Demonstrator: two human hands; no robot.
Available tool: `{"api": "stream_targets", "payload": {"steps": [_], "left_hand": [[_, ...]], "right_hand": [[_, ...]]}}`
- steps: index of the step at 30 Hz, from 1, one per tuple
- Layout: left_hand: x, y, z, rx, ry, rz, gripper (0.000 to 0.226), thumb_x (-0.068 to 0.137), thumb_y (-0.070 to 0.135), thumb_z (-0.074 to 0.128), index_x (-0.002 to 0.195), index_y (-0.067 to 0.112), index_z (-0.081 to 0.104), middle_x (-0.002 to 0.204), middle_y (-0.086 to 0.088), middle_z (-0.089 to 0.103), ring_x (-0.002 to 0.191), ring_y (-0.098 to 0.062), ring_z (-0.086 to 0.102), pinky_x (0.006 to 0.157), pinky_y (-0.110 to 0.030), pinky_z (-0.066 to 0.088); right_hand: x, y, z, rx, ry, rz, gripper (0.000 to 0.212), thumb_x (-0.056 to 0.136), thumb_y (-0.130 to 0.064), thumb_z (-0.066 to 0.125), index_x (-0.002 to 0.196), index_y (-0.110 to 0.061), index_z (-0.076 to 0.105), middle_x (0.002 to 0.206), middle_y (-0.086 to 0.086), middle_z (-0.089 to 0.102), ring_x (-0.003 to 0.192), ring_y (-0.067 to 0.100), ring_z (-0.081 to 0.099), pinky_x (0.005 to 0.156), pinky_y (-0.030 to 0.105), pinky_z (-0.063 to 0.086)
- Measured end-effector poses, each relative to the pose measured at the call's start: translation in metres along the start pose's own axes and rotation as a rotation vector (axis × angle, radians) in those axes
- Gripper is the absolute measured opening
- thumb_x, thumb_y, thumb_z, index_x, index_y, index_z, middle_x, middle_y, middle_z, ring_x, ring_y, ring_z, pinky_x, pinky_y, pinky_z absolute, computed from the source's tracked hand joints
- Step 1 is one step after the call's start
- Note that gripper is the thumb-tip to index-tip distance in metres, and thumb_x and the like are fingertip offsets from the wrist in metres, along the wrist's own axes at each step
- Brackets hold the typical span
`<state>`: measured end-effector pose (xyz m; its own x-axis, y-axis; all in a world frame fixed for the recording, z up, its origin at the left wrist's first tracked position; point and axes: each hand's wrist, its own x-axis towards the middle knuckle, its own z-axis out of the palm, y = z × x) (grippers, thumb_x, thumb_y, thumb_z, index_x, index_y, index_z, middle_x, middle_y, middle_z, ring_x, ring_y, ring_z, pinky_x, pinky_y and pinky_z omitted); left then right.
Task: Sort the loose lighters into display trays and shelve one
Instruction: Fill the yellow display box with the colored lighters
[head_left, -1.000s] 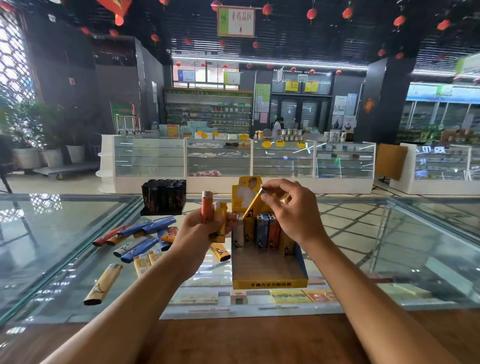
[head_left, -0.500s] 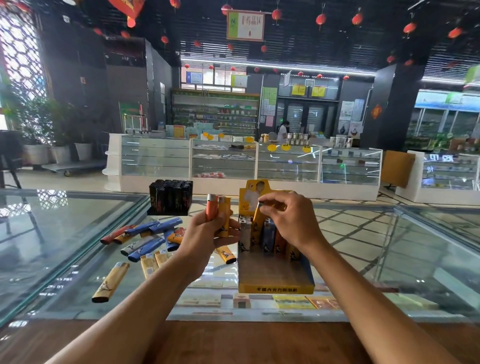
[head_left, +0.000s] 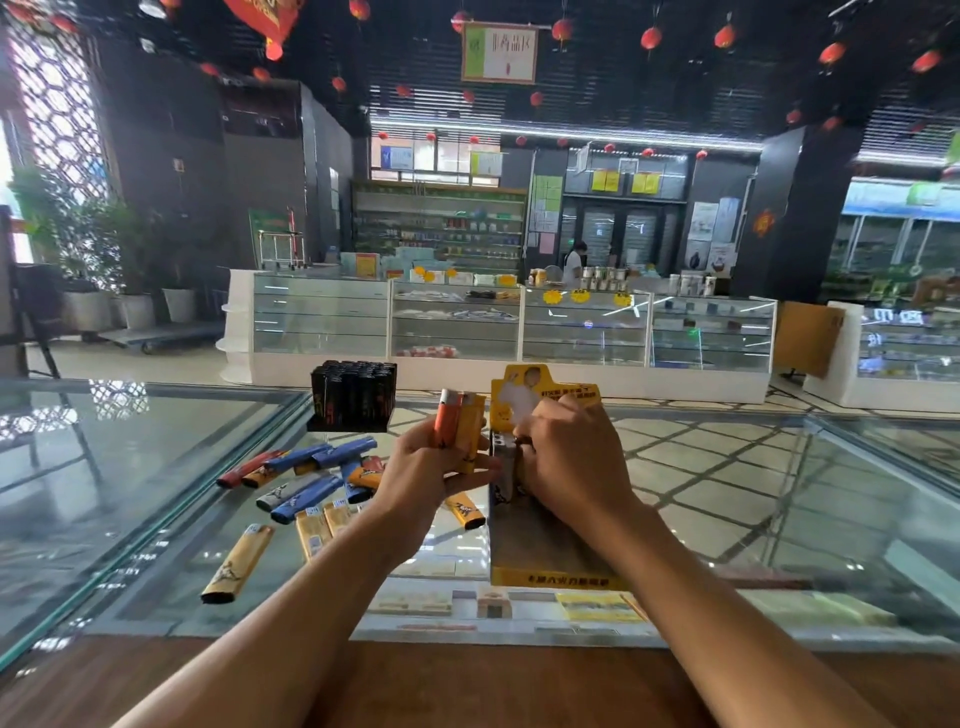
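Observation:
A yellow display tray (head_left: 550, 574) with a tall printed back card stands on the glass counter in front of me. My left hand (head_left: 423, 475) grips an orange lighter (head_left: 447, 426) and a yellow lighter (head_left: 471, 434) upright, just left of the tray. My right hand (head_left: 569, 457) reaches down into the tray's back row, fingers curled over the lighters standing there; whatever it holds is hidden. Several loose lighters (head_left: 306, 480) in blue, yellow, red and orange lie scattered on the glass to the left. A black tray (head_left: 353, 397), full of dark lighters, stands behind them.
The glass counter top (head_left: 130, 467) spreads wide on both sides, with a wooden edge (head_left: 467, 686) nearest me. Boxed goods show under the glass. White showcases (head_left: 498, 325) and a person stand far across the shop floor.
My right hand has gone down from above the tray into its back row, and the yellow lighter it pinched is no longer seen. My left hand has stayed holding its two lighters.

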<state>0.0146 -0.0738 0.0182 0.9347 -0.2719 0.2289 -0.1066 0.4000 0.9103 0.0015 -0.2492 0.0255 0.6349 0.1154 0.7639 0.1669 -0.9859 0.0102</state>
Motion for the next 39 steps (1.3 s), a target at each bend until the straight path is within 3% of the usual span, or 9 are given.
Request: {"api": "stream_targets", "payload": {"steps": [6, 10, 13, 17, 23, 27, 29, 35, 39], "left_hand": [[0.003, -0.004, -0.004, 0.015, -0.014, 0.014, 0.018, 0.1, -0.007, 0.051, 0.104, -0.002, 0.068, 0.091, -0.016, 0.075, 0.086, -0.03, 0.076, 0.073, -0.033, 0.062], [0.003, -0.006, -0.005, 0.06, -0.038, 0.023, 0.015, 0.101, 0.004, 0.056, 0.106, -0.004, 0.067, 0.089, -0.018, 0.072, 0.075, -0.026, 0.073, 0.068, -0.03, 0.061], [0.002, -0.008, -0.007, 0.181, -0.074, 0.042, 0.019, 0.103, 0.016, 0.057, 0.106, -0.001, 0.064, 0.082, -0.016, 0.069, 0.053, -0.019, 0.055, 0.048, -0.027, 0.044], [0.003, -0.009, -0.01, 0.278, -0.112, 0.028, 0.021, 0.103, 0.026, 0.058, 0.103, 0.006, 0.064, 0.077, -0.011, 0.063, 0.051, -0.014, 0.038, 0.048, -0.026, 0.027], [0.002, -0.006, -0.012, 0.362, -0.137, 0.088, 0.028, 0.104, 0.032, 0.057, 0.111, 0.005, 0.063, 0.073, -0.006, 0.065, 0.053, -0.013, 0.043, 0.048, -0.026, 0.032], [0.003, -0.008, -0.008, 0.403, -0.157, 0.13, 0.027, 0.103, 0.027, 0.059, 0.112, 0.003, 0.064, 0.072, -0.005, 0.065, 0.053, -0.014, 0.044, 0.046, -0.024, 0.036], [0.003, -0.009, -0.007, 0.435, -0.173, 0.145, 0.026, 0.103, 0.025, 0.059, 0.111, 0.001, 0.064, 0.071, -0.004, 0.065, 0.053, -0.014, 0.044, 0.046, -0.024, 0.036], [0.004, -0.011, -0.006, 0.409, -0.143, 0.114, 0.032, 0.106, 0.028, 0.055, 0.108, -0.002, 0.064, 0.077, -0.007, 0.057, 0.052, -0.01, 0.043, 0.047, -0.024, 0.033], [0.007, -0.009, -0.01, 0.295, -0.117, 0.044, 0.023, 0.109, 0.021, 0.043, 0.114, 0.005, 0.058, 0.073, -0.002, 0.047, 0.051, -0.008, 0.034, 0.048, -0.024, 0.024]], "right_hand": [[-0.007, 0.006, 0.0, -0.009, 0.025, -0.056, 0.009, 0.086, -0.017, 0.069, 0.087, -0.019, 0.078, 0.085, -0.004, 0.068, 0.087, 0.019, 0.057, 0.081, 0.036, 0.043], [-0.007, 0.01, -0.001, 0.009, -0.013, -0.088, 0.018, 0.093, -0.023, 0.06, 0.097, -0.019, 0.078, 0.094, -0.003, 0.069, 0.096, 0.02, 0.056, 0.085, 0.038, 0.043], [-0.009, 0.014, -0.004, 0.063, -0.044, -0.099, 0.028, 0.096, -0.026, 0.054, 0.114, -0.021, 0.074, 0.106, -0.001, 0.072, 0.102, 0.021, 0.059, 0.09, 0.039, 0.042], [-0.007, 0.021, -0.01, 0.159, -0.057, -0.059, 0.028, 0.099, -0.025, 0.056, 0.122, -0.028, 0.071, 0.099, 0.009, 0.072, 0.089, 0.024, 0.062, 0.08, 0.032, 0.042], [-0.005, 0.031, -0.017, 0.493, -0.072, 0.049, 0.019, 0.097, -0.031, 0.066, 0.113, -0.029, 0.076, 0.102, -0.001, 0.074, 0.088, 0.011, 0.066, 0.079, 0.03, 0.054], [-0.006, 0.029, -0.029, 0.64, -0.082, 0.028, 0.037, 0.088, -0.037, 0.075, 0.122, -0.022, 0.072, 0.102, -0.013, 0.072, 0.097, -0.003, 0.067, 0.083, 0.011, 0.051], [-0.004, 0.027, -0.031, 0.691, -0.083, 0.015, 0.042, 0.085, -0.04, 0.076, 0.123, -0.024, 0.072, 0.105, -0.013, 0.073, 0.1, -0.004, 0.067, 0.085, 0.01, 0.05], [0.001, 0.032, -0.034, 0.889, -0.025, 0.077, 0.027, 0.09, -0.012, 0.075, 0.116, -0.018, 0.072, 0.103, -0.002, 0.076, 0.096, 0.014, 0.073, 0.08, 0.03, 0.06], [0.002, 0.039, -0.03, 0.772, 0.041, 0.122, 0.019, 0.087, -0.008, 0.076, 0.103, -0.016, 0.07, 0.094, -0.004, 0.073, 0.087, 0.007, 0.07, 0.073, 0.016, 0.054]]}}
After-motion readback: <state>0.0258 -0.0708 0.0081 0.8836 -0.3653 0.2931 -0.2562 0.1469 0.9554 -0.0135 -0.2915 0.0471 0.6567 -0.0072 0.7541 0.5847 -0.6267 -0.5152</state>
